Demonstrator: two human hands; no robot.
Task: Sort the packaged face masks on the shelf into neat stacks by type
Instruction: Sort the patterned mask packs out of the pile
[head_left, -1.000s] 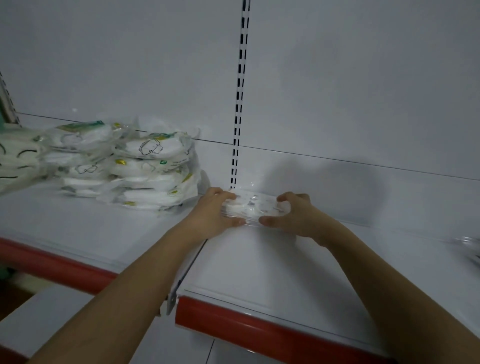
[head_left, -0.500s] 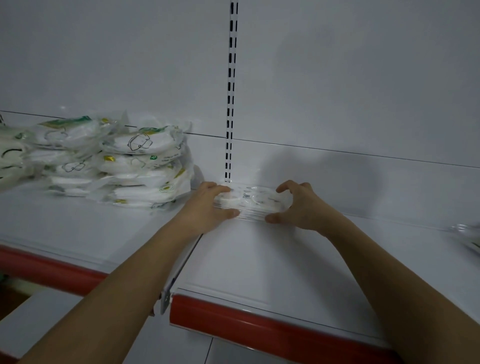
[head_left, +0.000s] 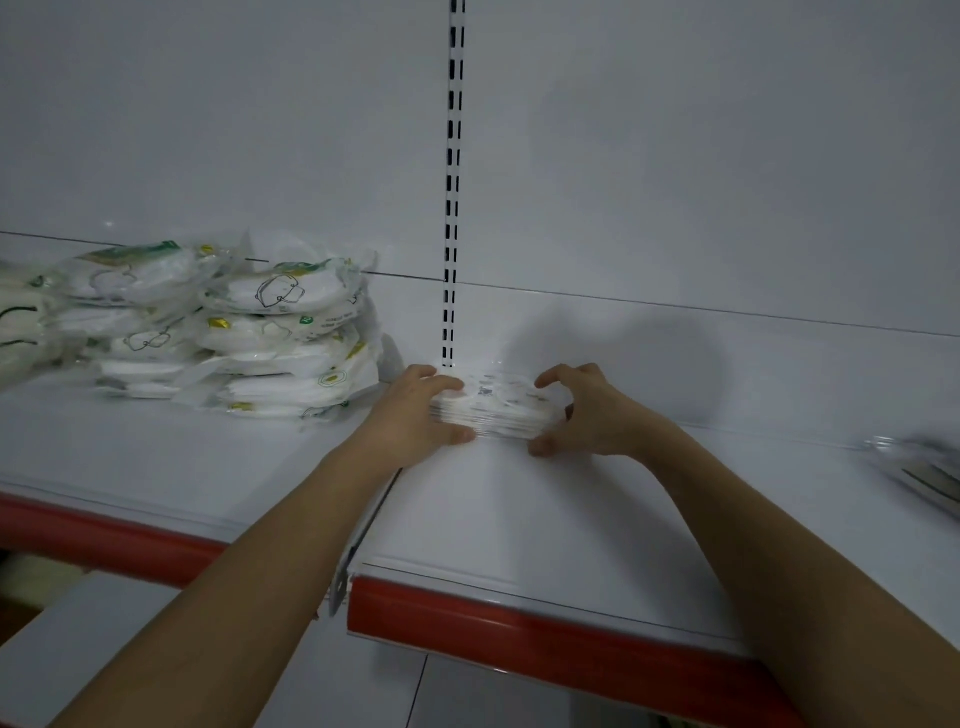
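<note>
Two hands clasping one flat mask stack (head_left: 496, 408) between them, left hand (head_left: 415, 418) and right hand (head_left: 587, 413) at its ends

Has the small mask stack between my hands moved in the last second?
No. The mask stack still sits at the foot of the slotted upright, just right of it, as before.

Left hand (head_left: 415, 415) and right hand (head_left: 587, 415), arms outstretched, fingers curled, face inward.
</note>
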